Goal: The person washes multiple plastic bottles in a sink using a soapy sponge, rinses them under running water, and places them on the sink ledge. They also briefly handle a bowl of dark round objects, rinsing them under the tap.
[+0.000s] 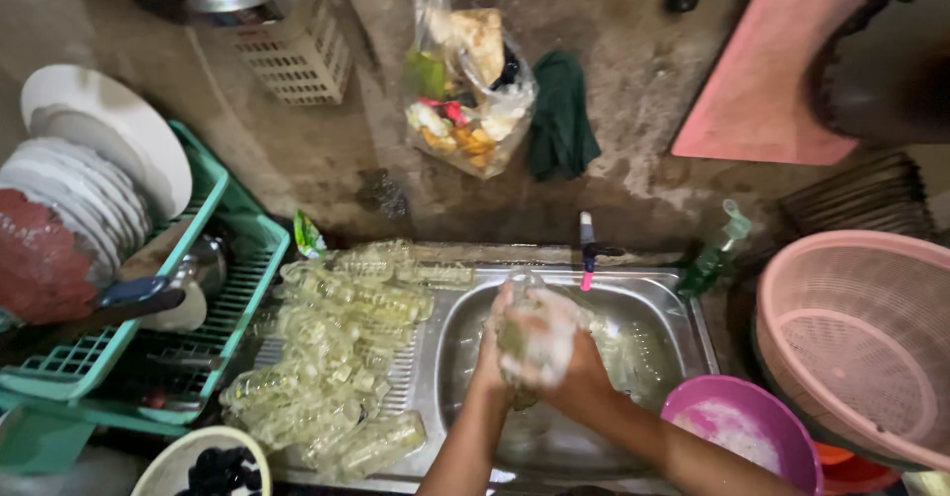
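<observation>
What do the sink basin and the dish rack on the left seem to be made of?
The grey sink basin looks like stainless steel: dull silver with a soft shine. The green slotted dish rack looks like moulded plastic: even matte colour, thick grid bars.

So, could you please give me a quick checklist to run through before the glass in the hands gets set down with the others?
1. Grip on the glass: left hand and right hand both wrap it. Ok.
2. Soap: foam covers the hands and the glass, so it is not rinsed. Not ok.
3. Water from the tap: no stream visible. Cannot tell.
4. Room on the drainboard: washed glasses lie crowded and piled across it. Not ok.
5. Sink: more glasses lie in the basin under the hands. Ok.
6. Cracks or chips in the held glass: hidden by foam. Cannot tell.
</observation>
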